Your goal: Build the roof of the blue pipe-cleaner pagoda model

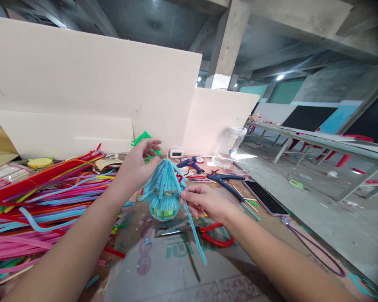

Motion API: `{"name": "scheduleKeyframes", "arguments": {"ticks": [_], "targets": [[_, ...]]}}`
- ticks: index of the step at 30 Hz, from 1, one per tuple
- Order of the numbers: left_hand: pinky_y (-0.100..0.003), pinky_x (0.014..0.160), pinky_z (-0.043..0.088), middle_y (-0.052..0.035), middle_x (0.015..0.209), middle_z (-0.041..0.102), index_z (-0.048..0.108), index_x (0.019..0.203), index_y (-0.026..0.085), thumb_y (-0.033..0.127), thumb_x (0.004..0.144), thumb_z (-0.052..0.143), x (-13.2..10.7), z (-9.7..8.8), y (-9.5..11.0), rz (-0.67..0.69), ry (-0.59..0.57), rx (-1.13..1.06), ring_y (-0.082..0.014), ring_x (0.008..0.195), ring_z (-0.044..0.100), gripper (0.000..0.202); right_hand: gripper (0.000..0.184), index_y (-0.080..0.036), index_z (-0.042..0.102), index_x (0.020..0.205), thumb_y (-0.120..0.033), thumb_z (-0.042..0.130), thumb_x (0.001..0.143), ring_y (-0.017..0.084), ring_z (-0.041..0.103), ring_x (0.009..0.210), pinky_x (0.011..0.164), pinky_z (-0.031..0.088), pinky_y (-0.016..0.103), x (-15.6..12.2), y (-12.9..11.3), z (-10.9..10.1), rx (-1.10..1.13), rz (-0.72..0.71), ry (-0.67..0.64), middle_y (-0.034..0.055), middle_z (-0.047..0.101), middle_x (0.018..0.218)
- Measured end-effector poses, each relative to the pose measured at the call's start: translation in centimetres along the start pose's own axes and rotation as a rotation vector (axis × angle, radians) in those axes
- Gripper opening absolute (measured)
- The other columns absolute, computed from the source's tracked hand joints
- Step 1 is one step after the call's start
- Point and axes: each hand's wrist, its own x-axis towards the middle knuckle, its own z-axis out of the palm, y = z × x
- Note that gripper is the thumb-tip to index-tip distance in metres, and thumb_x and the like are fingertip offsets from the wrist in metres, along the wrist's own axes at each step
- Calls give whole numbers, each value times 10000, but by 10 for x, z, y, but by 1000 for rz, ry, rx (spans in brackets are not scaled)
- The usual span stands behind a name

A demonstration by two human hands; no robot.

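While the right hand (201,200) pinches a blue pipe cleaner (194,232) over the red-handled scissors (208,228), blue tiered model (164,180) just beyond the scissors, left hand (141,161) farther beyond them, fingers loosely parted.

Left of the blue tiered model (164,180), heaped fuzzy sticks (64,195) block a low pass; behind it rises a pale board (164,96). Right of it, pliers (229,187) and a phone (266,198) crowd in. There's room to reach through in front (mind those scissors (179,229), though).

Left forearm (78,239) from lower left, left hand (142,162) mid-frame, fingers loosely curled; right forearm (271,247) from lower right, right hand (205,200) mid-frame, fingertips pinched.
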Motion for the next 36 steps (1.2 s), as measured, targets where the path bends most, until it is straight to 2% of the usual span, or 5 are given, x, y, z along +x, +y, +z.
{"name": "scheduleKeyframes", "arguments": {"ticks": [4,10,17,27,36], "targets": [[-334,812,479,-59,1020,658,630,1026,177,428,826,573,-2,7,3,-86,-74,77,-198,903,613,326,356,-156,624,735,-509,659,768,53,363,309,330,257,173,0,0,1,-10,-4,10,-58,519,383],[-343,795,465,-44,967,650,631,951,193,467,812,577,-7,11,8,-65,-77,201,-211,906,609,312,349,-158,623,739,-504,655,778,53,362,312,336,264,176,0,0,2,-9,-19,39,-62,521,388],[-339,778,461,-31,915,649,607,903,196,375,806,574,-9,14,7,-36,-37,238,-206,871,613,206,363,-157,621,730,-517,649,770,55,360,306,326,252,180,1,0,2,-34,-14,34,-58,526,388],[-326,760,477,-37,918,655,590,890,198,374,814,570,-7,11,5,-56,-74,183,-206,874,618,193,357,-160,630,745,-514,642,792,52,365,313,340,262,176,2,1,2,-42,-20,30,-61,532,399],[-317,780,452,-36,937,663,621,922,185,406,832,571,-7,8,13,-80,-126,145,-201,890,609,244,364,-153,636,753,-515,653,788,52,366,323,346,256,178,0,2,3,-18,-10,7,-61,524,399]]}}
